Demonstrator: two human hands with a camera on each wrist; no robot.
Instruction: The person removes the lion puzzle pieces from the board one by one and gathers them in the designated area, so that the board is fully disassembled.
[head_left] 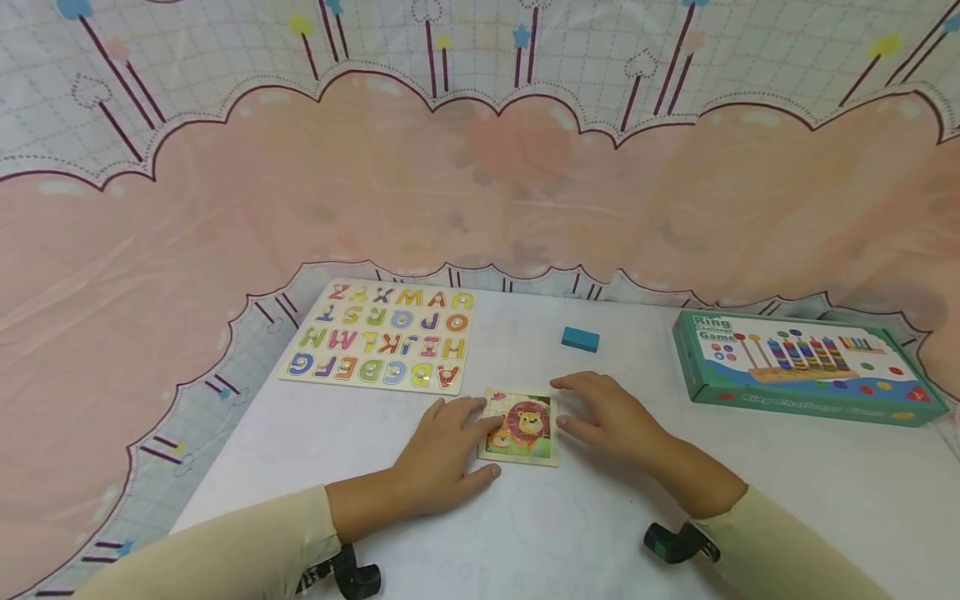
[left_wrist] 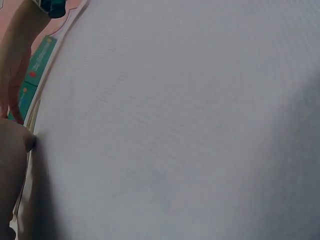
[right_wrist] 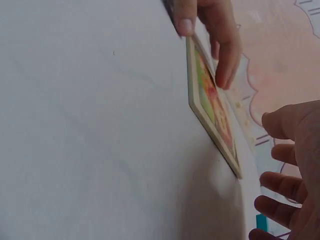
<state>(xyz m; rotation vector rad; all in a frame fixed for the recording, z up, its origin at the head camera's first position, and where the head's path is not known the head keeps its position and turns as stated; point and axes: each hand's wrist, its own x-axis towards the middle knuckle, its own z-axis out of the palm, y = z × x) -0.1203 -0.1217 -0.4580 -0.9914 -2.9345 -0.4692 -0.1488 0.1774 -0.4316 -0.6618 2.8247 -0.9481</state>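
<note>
A small square lion jigsaw puzzle (head_left: 529, 425) in a pale wooden frame lies flat on the white table. My left hand (head_left: 442, 457) is at its left side, fingers spread, the index fingertip reaching over the picture and the thumb by the lower left corner. From the right, my right hand (head_left: 617, 427) is held beside the frame with loosely bent fingers and nothing in them. The right wrist view shows the puzzle (right_wrist: 214, 102) edge-on, my right hand's fingers (right_wrist: 280, 186) apart from it. In the left wrist view only part of my left hand (left_wrist: 12, 160) shows.
A wooden alphabet board (head_left: 382, 337) with colourful letters lies at the back left. Behind the puzzle is a blue block (head_left: 581, 339). A green Ring Challenge Game box (head_left: 802, 367) stands at the right. A patterned pink cloth (head_left: 420, 192) hangs behind the table.
</note>
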